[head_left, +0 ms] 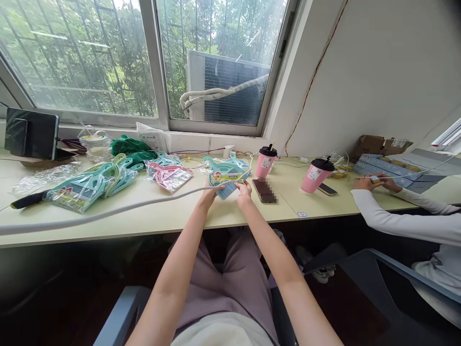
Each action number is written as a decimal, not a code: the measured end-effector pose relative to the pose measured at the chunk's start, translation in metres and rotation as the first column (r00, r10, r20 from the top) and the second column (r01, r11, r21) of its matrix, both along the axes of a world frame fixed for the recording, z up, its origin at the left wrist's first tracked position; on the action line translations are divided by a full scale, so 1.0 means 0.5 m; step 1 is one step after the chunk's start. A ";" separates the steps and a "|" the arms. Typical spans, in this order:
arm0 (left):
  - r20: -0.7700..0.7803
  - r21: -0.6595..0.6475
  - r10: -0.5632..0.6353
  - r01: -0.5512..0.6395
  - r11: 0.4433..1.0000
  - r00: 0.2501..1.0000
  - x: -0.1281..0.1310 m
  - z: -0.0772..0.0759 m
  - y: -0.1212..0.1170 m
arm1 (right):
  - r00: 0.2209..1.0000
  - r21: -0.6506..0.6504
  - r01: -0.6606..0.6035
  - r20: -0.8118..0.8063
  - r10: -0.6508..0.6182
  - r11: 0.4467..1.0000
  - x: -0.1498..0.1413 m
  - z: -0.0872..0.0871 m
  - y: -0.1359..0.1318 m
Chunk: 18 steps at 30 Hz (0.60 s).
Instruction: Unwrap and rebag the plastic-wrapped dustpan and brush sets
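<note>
Just over the front of the table, my left hand (pixel 208 193) and my right hand (pixel 244 191) grip opposite sides of a teal plastic dustpan-like item in a clear bag (pixel 227 179). It has a cut-out handle and a colourful printed card, and tilts toward me. Thumbs lie on top; most other fingers are hidden beneath. Behind it lies another teal packet (pixel 236 158), partly covered. To the left are a pink packet (pixel 170 177) of the same shape and a group of teal and green packets (pixel 81 185). A pale cable crosses in front of the held packet.
Right of my hands are a dark phone (pixel 265 191), a pink lidded cup (pixel 265 163) and a second pink cup (pixel 316 177). A co-worker's hands (pixel 374 181) handle something small by a blue box (pixel 387 169). A black-handled tool (pixel 29 200) and a tablet (pixel 31 133) lie left.
</note>
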<state>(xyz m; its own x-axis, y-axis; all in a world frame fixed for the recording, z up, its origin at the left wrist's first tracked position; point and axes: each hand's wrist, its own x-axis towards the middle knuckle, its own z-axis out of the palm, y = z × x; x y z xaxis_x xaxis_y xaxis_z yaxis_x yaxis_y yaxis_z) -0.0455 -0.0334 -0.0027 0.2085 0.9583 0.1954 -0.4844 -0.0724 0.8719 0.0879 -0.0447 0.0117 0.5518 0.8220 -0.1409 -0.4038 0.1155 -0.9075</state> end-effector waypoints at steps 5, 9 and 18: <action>-0.069 -0.013 -0.065 0.064 0.998 0.996 -0.018 0.011 0.012 | 0.965 -0.116 -0.110 0.223 0.134 0.987 0.092 0.015 -0.013; -0.114 0.014 -0.130 0.133 0.991 0.985 -0.028 0.017 0.021 | 0.938 -0.136 -0.168 0.281 0.201 0.976 0.116 0.012 -0.009; -0.271 0.063 -0.129 0.152 0.986 0.954 -0.026 0.007 0.004 | 0.956 -0.153 -0.148 0.230 0.181 0.977 0.100 -0.006 0.007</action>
